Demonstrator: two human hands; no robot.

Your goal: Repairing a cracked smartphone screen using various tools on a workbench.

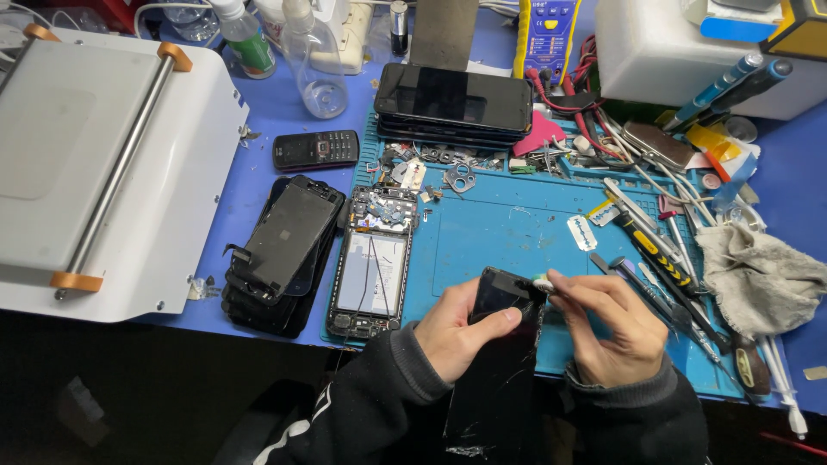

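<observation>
My left hand [457, 331] grips a black phone screen panel [500, 362] by its left edge, holding it tilted over the near edge of the blue work mat [508, 232]. The glass shows cracks near its lower end. My right hand [607, 323] pinches a small white and green piece [543, 282] against the panel's top right corner. Both sleeves are dark.
An opened phone frame [372, 263] lies left of my hands, beside a stack of black screens [280, 250]. A white machine [95, 164] fills the left. Stacked phones [452, 99], a razor blade [582, 232], screwdrivers [655, 250], a grey cloth [758, 275] and bottles [314, 60] surround the mat.
</observation>
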